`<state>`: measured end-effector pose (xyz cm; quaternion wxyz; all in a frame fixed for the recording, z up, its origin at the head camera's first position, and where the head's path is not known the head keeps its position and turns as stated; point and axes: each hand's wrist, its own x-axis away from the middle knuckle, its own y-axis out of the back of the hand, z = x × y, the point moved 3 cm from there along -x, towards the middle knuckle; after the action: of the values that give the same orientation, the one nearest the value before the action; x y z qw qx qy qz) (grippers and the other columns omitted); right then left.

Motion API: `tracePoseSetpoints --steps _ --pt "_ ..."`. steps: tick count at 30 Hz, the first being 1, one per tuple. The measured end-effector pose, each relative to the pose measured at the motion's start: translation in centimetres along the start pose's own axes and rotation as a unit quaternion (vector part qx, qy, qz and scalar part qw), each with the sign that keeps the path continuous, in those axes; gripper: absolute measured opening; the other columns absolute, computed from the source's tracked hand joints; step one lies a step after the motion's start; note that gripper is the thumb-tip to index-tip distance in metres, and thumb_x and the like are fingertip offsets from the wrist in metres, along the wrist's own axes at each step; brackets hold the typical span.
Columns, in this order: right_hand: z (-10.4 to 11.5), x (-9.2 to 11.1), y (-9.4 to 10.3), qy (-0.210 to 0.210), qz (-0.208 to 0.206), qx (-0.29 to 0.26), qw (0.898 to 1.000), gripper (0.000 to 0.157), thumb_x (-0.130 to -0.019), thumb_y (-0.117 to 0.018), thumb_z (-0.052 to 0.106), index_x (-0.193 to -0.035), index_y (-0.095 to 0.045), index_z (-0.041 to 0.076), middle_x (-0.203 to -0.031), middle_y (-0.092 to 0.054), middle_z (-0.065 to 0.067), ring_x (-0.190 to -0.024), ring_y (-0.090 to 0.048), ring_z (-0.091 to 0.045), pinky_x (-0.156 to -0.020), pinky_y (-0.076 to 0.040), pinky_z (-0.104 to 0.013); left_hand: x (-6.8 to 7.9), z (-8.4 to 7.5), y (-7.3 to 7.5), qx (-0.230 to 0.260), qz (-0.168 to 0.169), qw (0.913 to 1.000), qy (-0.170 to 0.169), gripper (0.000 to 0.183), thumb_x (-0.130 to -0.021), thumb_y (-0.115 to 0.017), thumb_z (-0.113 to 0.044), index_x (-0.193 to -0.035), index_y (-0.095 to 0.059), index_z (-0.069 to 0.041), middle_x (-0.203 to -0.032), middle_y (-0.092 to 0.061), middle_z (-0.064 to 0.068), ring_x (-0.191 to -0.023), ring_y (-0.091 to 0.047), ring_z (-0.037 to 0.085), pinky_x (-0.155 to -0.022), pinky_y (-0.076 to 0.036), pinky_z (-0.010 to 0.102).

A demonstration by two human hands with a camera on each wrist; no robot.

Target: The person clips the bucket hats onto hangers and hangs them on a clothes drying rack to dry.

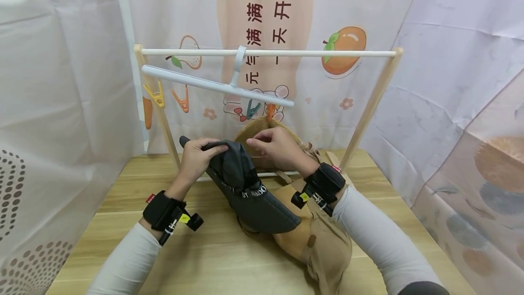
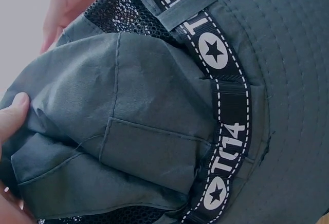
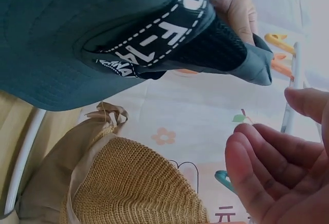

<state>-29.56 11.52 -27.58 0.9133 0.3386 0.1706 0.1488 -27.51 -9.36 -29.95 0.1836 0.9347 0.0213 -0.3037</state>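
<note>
A dark grey sun hat (image 1: 262,208) with a black lettered band (image 2: 231,116) hangs from my left hand (image 1: 195,158), which pinches its crown between thumb and fingers. In the left wrist view the crown is creased and mesh panels show beside the band. My right hand (image 1: 276,147) is apart from the grey hat, in front of a tan knitted hat (image 3: 133,183). Its fingers are loosely bent, with a gap to the thumb and nothing held. An orange clip (image 1: 270,112) meets the tan hat's top edge, below the light blue hanger (image 1: 221,86).
The hanger hooks over the white rail (image 1: 311,53) of a wooden-legged rack (image 1: 370,108) and tilts down to the right. Yellow (image 1: 155,94), orange (image 1: 181,99) and teal (image 1: 253,109) clips hang along it. Tan fabric (image 1: 331,249) spreads over the wooden table (image 1: 196,249). Printed curtains surround it.
</note>
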Motion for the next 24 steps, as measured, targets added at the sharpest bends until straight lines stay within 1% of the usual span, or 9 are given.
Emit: tracePoseSetpoints --steps 3,5,8,11,15,18,21,23,24 --pt "0.3 -0.6 0.2 -0.004 -0.011 -0.005 1.000 0.031 -0.091 -0.059 0.036 -0.099 -0.070 0.008 -0.085 -0.069 -0.016 -0.076 -0.062 -0.027 -0.059 -0.050 -0.031 -0.4 -0.3 0.2 -0.002 0.002 1.0000 0.006 0.019 -0.080 -0.072 -0.013 -0.093 -0.073 0.001 -0.093 -0.071 0.021 -0.082 -0.067 0.022 -0.069 -0.050 0.013" --pt "0.4 -0.9 0.4 0.000 -0.022 -0.006 1.000 0.031 -0.091 -0.059 0.035 -0.099 -0.070 0.007 -0.085 -0.069 -0.015 -0.076 -0.063 -0.026 -0.059 -0.050 -0.030 -0.6 -0.4 0.3 -0.006 0.003 0.9999 0.014 0.020 -0.080 -0.072 -0.014 -0.094 -0.073 0.001 -0.093 -0.072 0.020 -0.081 -0.067 0.021 -0.067 -0.050 0.013" --pt "0.5 -1.4 0.6 0.005 -0.042 -0.002 0.999 0.031 -0.091 -0.059 0.034 -0.099 -0.070 0.007 -0.084 -0.069 -0.011 -0.073 -0.061 -0.022 -0.058 -0.049 -0.029 -0.9 -0.4 0.5 -0.013 0.001 0.9997 0.022 0.021 -0.081 -0.072 -0.016 -0.094 -0.073 0.001 -0.094 -0.071 0.021 -0.080 -0.067 0.019 -0.066 -0.051 0.014" --pt "0.5 -1.8 0.7 0.008 -0.065 0.003 0.998 0.030 -0.091 -0.059 0.034 -0.099 -0.070 0.007 -0.086 -0.070 -0.010 -0.071 -0.060 -0.018 -0.059 -0.049 -0.030 -1.5 0.7 0.6 -0.001 0.001 0.9995 0.030 0.024 -0.080 -0.073 -0.023 -0.094 -0.073 -0.003 -0.096 -0.071 0.019 -0.079 -0.066 0.015 -0.067 -0.051 0.015" --pt "0.4 -2.2 1.0 0.004 -0.094 0.007 0.995 0.031 -0.092 -0.058 0.033 -0.103 -0.069 0.007 -0.094 -0.071 -0.011 -0.080 -0.062 -0.017 -0.070 -0.052 -0.034 -2.4 2.5 0.6 0.016 -0.001 0.9993 0.034 0.030 -0.077 -0.074 -0.034 -0.094 -0.074 -0.009 -0.097 -0.072 0.014 -0.079 -0.066 0.011 -0.068 -0.053 0.017" --pt "0.3 -2.6 1.1 -0.006 -0.111 0.001 0.994 0.031 -0.092 -0.057 0.032 -0.106 -0.068 0.006 -0.098 -0.071 -0.010 -0.086 -0.062 -0.018 -0.079 -0.052 -0.038 -2.7 3.0 0.5 0.017 -0.002 0.9993 0.032 0.033 -0.076 -0.074 -0.038 -0.093 -0.074 -0.010 -0.097 -0.072 0.014 -0.081 -0.066 0.013 -0.071 -0.054 0.021" --pt "0.1 -3.1 1.1 -0.012 -0.120 0.000 0.993 0.032 -0.092 -0.057 0.032 -0.106 -0.067 0.005 -0.097 -0.070 -0.010 -0.086 -0.062 -0.018 -0.079 -0.052 -0.038 -2.9 3.5 0.5 0.017 -0.007 0.9991 0.038 0.035 -0.075 -0.074 -0.040 -0.093 -0.074 -0.011 -0.098 -0.072 0.013 -0.081 -0.066 0.013 -0.072 -0.055 0.024" --pt "-0.1 -3.4 1.1 -0.011 -0.125 -0.002 0.992 0.032 -0.091 -0.058 0.033 -0.104 -0.068 0.005 -0.095 -0.070 -0.010 -0.084 -0.061 -0.018 -0.075 -0.051 -0.035 -3.0 3.9 0.4 0.019 -0.009 0.9989 0.042 0.035 -0.075 -0.074 -0.041 -0.093 -0.074 -0.011 -0.098 -0.072 0.013 -0.080 -0.066 0.014 -0.072 -0.055 0.025" --pt "-0.4 -3.5 1.1 -0.011 -0.127 -0.001 0.992 0.033 -0.091 -0.058 0.035 -0.103 -0.068 0.006 -0.095 -0.070 -0.011 -0.082 -0.060 -0.017 -0.071 -0.050 -0.033 -3.1 4.0 0.2 0.021 -0.008 0.9988 0.044 0.035 -0.075 -0.074 -0.041 -0.094 -0.074 -0.011 -0.098 -0.072 0.013 -0.080 -0.066 0.014 -0.072 -0.055 0.025"
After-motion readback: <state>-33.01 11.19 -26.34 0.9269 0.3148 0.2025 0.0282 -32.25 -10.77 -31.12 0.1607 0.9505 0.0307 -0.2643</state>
